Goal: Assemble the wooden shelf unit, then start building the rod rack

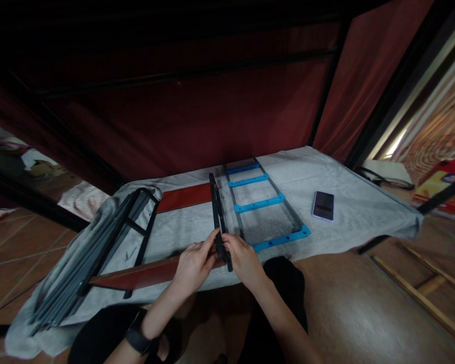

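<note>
My left hand (pixel 195 263), with a dark watch on its wrist, grips the near end of a black metal frame (pixel 217 212) between thumb and fingers. From the other side, my right hand (pixel 243 259) pinches the same end; anything small between its fingertips is hidden. Two reddish-brown boards run left from this frame: a far board (pixel 185 197) and a near board (pixel 144 273), which passes beneath my left hand. At their left ends stands another black frame (pixel 146 232). Just right of my hands lies a grey frame with blue crosspieces (pixel 260 203).
A grey cloth (pixel 349 192) covers the low work surface. Several grey tubes (pixel 66 288) lie bundled at its left end, with small metal tools (pixel 130 254) nearby. A phone (pixel 323 206) rests to the right. Dark red fabric panels (pixel 197 111) with black bars rise behind.
</note>
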Action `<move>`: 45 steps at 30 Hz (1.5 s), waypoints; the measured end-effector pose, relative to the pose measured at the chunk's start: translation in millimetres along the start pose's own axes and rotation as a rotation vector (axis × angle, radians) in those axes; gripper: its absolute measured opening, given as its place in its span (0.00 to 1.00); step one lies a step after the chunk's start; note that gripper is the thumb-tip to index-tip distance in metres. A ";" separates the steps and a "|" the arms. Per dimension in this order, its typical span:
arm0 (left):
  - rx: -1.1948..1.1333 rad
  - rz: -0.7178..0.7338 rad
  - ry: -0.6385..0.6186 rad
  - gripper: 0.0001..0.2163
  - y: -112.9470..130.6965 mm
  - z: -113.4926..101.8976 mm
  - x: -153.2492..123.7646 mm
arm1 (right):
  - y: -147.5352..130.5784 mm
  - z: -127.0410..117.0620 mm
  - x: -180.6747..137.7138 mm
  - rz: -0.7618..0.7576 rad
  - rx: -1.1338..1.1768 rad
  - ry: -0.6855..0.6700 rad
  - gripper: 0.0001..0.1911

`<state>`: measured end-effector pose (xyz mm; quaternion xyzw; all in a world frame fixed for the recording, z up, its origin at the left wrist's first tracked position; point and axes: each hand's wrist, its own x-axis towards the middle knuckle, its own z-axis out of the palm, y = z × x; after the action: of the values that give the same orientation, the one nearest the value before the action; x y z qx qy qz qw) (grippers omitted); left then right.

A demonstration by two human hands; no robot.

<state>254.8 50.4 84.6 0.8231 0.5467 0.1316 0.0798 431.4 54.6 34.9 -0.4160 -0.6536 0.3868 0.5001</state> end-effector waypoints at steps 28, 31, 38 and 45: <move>-0.275 -0.102 -0.054 0.08 0.1 -14.9 10.0 | 4.8 -2.5 4.8 0.113 0.239 0.109 0.09; -0.279 -0.099 -0.034 0.07 -0.3 -14.4 8.8 | 1.4 -4.0 6.3 0.069 0.171 0.077 0.10; -0.314 -0.116 0.013 0.06 1.3 -15.1 7.4 | 1.6 -3.8 10.1 0.031 0.081 0.051 0.11; -0.300 -0.106 0.037 0.05 3.0 -15.8 8.4 | 2.4 3.1 5.8 0.070 0.053 0.082 0.09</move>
<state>255.7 56.8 101.6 0.7693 0.5650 0.2227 0.1985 427.9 60.5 34.0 -0.4406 -0.6071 0.4039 0.5236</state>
